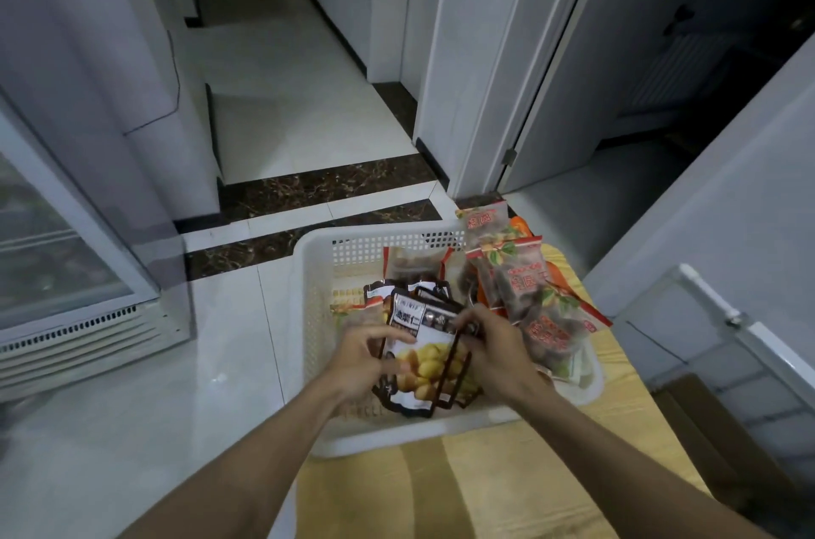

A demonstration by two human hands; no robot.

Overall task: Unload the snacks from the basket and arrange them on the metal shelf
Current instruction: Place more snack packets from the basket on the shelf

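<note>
A white perforated plastic basket [317,274] sits on a yellow striped surface and holds several snack packets. My left hand [359,362] and my right hand [494,344] both grip a stack of dark packets printed with yellow chestnuts [419,353], held over the basket's near side. A thin dark wire frame [445,379] crosses the front of these packets. Clear packets with red labels and dark fruit [542,309] lie piled on the basket's right side, some over its rim. More packets lie flat on the basket's bottom, partly hidden.
A glass-door cooler [66,274] stands on the left. White tiled floor with dark marble strips [326,185] runs ahead into a corridor. A doorway to a dark room [661,97] opens at the right. A white ledge [749,340] and a cardboard box [705,428] are at right.
</note>
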